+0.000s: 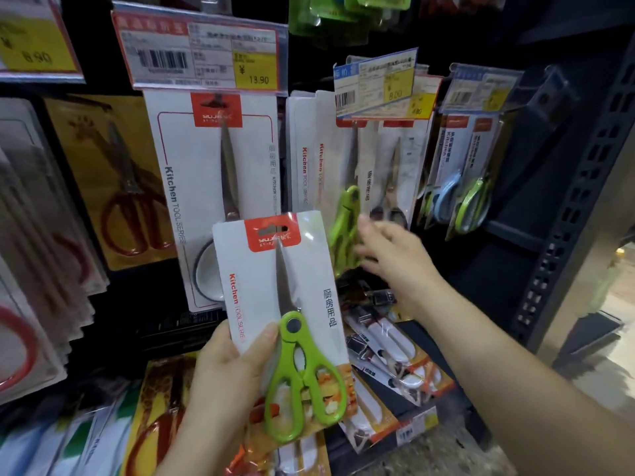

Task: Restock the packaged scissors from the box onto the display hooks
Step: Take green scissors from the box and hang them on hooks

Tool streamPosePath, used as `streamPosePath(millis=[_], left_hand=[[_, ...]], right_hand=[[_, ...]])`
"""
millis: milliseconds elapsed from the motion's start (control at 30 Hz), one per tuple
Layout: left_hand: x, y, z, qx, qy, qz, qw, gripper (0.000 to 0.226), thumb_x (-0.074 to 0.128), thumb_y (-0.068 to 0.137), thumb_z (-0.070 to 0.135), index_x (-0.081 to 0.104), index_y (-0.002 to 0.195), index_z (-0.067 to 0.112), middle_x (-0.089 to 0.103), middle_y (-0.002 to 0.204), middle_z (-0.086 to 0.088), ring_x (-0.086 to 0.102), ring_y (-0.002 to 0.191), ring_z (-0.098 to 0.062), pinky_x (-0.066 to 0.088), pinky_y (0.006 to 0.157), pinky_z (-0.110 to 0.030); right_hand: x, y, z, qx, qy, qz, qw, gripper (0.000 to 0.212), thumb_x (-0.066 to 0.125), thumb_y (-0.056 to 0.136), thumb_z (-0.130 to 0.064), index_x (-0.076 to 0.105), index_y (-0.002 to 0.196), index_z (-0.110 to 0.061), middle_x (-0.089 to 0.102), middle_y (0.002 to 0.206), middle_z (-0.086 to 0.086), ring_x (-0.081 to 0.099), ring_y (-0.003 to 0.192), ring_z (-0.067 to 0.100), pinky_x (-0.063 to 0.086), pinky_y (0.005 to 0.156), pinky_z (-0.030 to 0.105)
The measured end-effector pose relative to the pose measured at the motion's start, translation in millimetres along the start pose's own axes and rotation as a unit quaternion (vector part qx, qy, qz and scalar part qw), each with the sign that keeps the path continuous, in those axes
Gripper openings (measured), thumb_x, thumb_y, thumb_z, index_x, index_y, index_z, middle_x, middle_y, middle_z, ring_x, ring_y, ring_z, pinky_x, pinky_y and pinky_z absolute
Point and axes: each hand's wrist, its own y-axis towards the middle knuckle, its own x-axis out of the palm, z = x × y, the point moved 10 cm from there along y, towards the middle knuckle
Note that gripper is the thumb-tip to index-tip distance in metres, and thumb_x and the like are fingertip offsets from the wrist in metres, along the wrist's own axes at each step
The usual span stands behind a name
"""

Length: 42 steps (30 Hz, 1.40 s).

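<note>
We face a dark store display wall (584, 187) crowded with hanging blister packs, and we judge that we are mid-restock: one pack is in hand and its hook is being readied. Rows of packaged scissors hang from hooks under price tags; the biggest is a white "Kitchen Tool Series" pack (213, 187) straight ahead beneath a tag reading 13.90 (202, 51). To its right hangs a row of green-handled scissors packs (343, 201) under a tag reading 8.00 (378, 82), and we judge this the matching row. Red-handled scissors on yellow cards (120, 187) hang to the left, and blue and green smaller pairs (467, 197) hang further right. Below, more carded goods lie on a lower shelf (395, 369). The restock box is not visible. Our left hand (226, 369) grips the packaged green scissors (285, 317) by the lower left of its card, thumb on the front, holding it upright in front of the display, apart from any hook. Our right hand (395, 255), blurred, reaches with fingers spread and relaxed toward the hanging green packs, at or just beside their lower edge; we cannot tell whether it touches them. The next move, in our judgement, calls for lifting the held pack and threading the slot (271, 231) in its red header onto the hook of the green row, which sits high and partly behind the 8.00 tag, so the hanging packs may need steadying.
</note>
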Motion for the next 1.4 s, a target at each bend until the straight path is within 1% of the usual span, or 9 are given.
streamPosePath(millis=[67, 133, 300, 433, 500, 667, 833, 1133, 1400], left_hand=[[11.5, -1.6, -3.3, -0.003, 0.000, -0.010, 1.000, 0.017, 0.061, 0.088, 0.013, 0.067, 0.103, 0.018, 0.076, 0.094, 0.001, 0.071, 0.088, -0.018, 0.055, 0.079, -0.037], [23.9, -2.6, -6.8, -0.005, 0.006, -0.021, 1.000, 0.015, 0.061, 0.088, 0.014, 0.067, 0.100, 0.021, 0.076, 0.093, 0.004, 0.072, 0.087, -0.016, 0.055, 0.079, -0.038], [54.2, -3.6, 0.8, -0.002, 0.004, -0.038, 0.999, 0.015, 0.059, 0.089, 0.017, 0.067, 0.102, 0.019, 0.076, 0.093, 0.001, 0.072, 0.086, -0.016, 0.056, 0.077, -0.037], [70.5, 13.6, 36.9, 0.046, -0.009, -0.011, 0.999, 0.024, 0.062, 0.085, 0.036, 0.066, 0.082, 0.013, 0.072, 0.091, -0.016, 0.068, 0.086, -0.032, 0.052, 0.084, -0.058], [77.9, 22.1, 59.4, 0.069, -0.018, 0.001, 0.997, 0.032, 0.061, 0.082, 0.043, 0.064, 0.079, 0.012, 0.067, 0.087, -0.020, 0.063, 0.080, -0.030, 0.048, 0.084, -0.061], [88.1, 38.2, 108.3, 0.159, -0.012, 0.056, 0.986, 0.010, 0.055, 0.091, 0.030, 0.056, 0.091, 0.020, 0.065, 0.085, 0.003, 0.063, 0.083, -0.016, 0.053, 0.087, -0.042], [88.7, 53.3, 117.0, 0.163, 0.005, 0.096, 0.982, 0.025, 0.056, 0.091, 0.031, 0.045, 0.070, 0.023, 0.058, 0.079, 0.000, 0.055, 0.077, -0.020, 0.050, 0.083, -0.043], [100.2, 46.8, 131.9, 0.221, 0.073, 0.079, 0.969, 0.033, 0.057, 0.090, 0.028, 0.040, 0.063, 0.020, 0.049, 0.067, 0.004, 0.051, 0.071, -0.020, 0.046, 0.073, -0.038], [88.7, 51.8, 127.0, 0.233, 0.054, 0.114, 0.964, 0.028, 0.054, 0.092, 0.030, 0.043, 0.067, 0.022, 0.052, 0.072, 0.004, 0.052, 0.075, -0.019, 0.048, 0.077, -0.039]], right_hand=[[18.8, -25.4, 15.6, 0.040, 0.080, -0.099, 0.991, 0.027, 0.056, 0.085, -0.041, 0.061, 0.095, -0.017, 0.069, 0.090, -0.001, 0.066, 0.083, 0.015, 0.053, 0.078, 0.030], [21.0, -39.7, 26.1, 0.044, 0.074, -0.133, 0.987, 0.027, 0.061, 0.078, -0.039, 0.064, 0.094, -0.017, 0.072, 0.081, 0.000, 0.067, 0.075, 0.016, 0.053, 0.071, 0.032], [5.4, -48.6, 39.2, 0.058, 0.119, -0.105, 0.986, 0.008, 0.058, 0.088, -0.010, 0.065, 0.091, -0.011, 0.073, 0.084, 0.007, 0.067, 0.075, 0.019, 0.055, 0.072, 0.034], [-11.1, -25.1, 5.0, 0.011, 0.176, -0.073, 0.982, 0.011, 0.052, 0.091, -0.009, 0.061, 0.086, -0.014, 0.071, 0.077, 0.002, 0.065, 0.066, 0.014, 0.056, 0.065, 0.030], [-14.8, -10.5, -13.9, -0.004, 0.190, -0.074, 0.979, 0.012, 0.050, 0.093, -0.009, 0.059, 0.087, -0.014, 0.070, 0.080, 0.002, 0.065, 0.068, 0.013, 0.057, 0.067, 0.030], [-18.1, 17.8, -51.6, -0.043, 0.229, -0.071, 0.970, 0.013, 0.047, 0.095, -0.008, 0.056, 0.089, -0.016, 0.070, 0.073, -0.006, 0.065, 0.065, 0.007, 0.057, 0.066, 0.025], [-16.7, 34.4, -55.8, -0.023, 0.222, -0.053, 0.973, 0.014, 0.048, 0.095, -0.009, 0.057, 0.087, -0.016, 0.069, 0.064, -0.003, 0.066, 0.054, 0.010, 0.055, 0.050, 0.026], [-24.4, 41.6, -42.2, -0.037, 0.261, -0.024, 0.964, 0.020, 0.047, 0.094, -0.005, 0.061, 0.083, -0.013, 0.069, 0.072, 0.004, 0.066, 0.060, 0.015, 0.056, 0.065, 0.033], [-27.9, 41.3, -57.5, -0.085, 0.189, 0.018, 0.978, 0.016, 0.051, 0.092, -0.005, 0.061, 0.085, -0.015, 0.066, 0.083, 0.006, 0.063, 0.074, 0.020, 0.056, 0.072, 0.035]])
